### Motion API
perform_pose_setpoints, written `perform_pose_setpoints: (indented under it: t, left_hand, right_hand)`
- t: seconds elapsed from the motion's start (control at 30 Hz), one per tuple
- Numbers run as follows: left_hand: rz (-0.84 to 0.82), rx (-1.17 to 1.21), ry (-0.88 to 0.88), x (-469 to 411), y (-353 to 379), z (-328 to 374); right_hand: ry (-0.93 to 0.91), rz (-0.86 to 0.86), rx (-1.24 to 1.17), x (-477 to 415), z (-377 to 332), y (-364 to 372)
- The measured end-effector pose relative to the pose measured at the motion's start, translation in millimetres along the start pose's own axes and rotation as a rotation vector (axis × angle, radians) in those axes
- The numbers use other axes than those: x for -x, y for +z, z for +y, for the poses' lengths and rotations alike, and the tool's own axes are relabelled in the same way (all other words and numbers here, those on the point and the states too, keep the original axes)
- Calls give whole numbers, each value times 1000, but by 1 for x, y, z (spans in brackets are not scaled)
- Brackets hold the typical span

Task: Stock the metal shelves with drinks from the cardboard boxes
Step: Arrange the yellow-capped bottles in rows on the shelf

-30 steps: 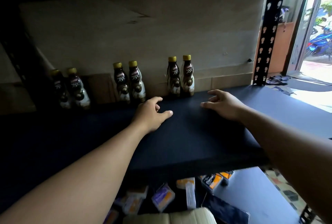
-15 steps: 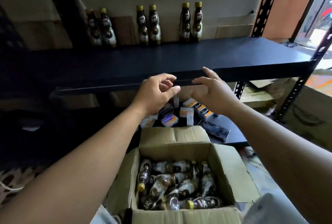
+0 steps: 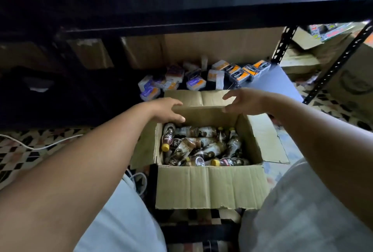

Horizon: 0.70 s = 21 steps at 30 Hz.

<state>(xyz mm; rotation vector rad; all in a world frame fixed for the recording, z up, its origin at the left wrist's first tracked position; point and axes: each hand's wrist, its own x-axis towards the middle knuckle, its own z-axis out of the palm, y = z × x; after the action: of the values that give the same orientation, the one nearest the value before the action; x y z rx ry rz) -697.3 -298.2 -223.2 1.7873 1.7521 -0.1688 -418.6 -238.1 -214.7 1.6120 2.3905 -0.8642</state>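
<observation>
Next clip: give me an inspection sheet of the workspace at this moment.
Surface: dark metal shelf spans the top; patterned tiled floor below.
Job's things: open brown cardboard box before the shelf, yellow-capped dark drink bottles lying jumbled inside.
Clutter: small orange and purple packets on the lower shelf.
Hands: left hand and right hand empty, over the box's far rim.
Cables: white cable on the floor, left.
Surroundings: more cardboard boxes behind the packets.
</observation>
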Motion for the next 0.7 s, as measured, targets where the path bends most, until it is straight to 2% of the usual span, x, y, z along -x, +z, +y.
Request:
perform_pose_setpoints:
  t: [0.1, 0.2, 0.47, 0.6, 0.7]
  left_hand:
    - [-57, 8, 2, -13, 28, -10]
    - [-78, 30, 6, -25, 56, -21]
    - [139, 167, -137, -61, 107, -63]
    - [137, 231, -138, -74, 122, -63]
    - [78, 249, -108, -82, 134, -55]
  right_hand:
    - [-10, -3, 0, -15, 1, 26]
    - [-10, -23, -121, -37, 12, 71]
    - [39, 45, -447, -82, 33, 140]
    - [82, 52, -634, -99, 37, 162]
    - [123, 36, -675, -106, 50, 175]
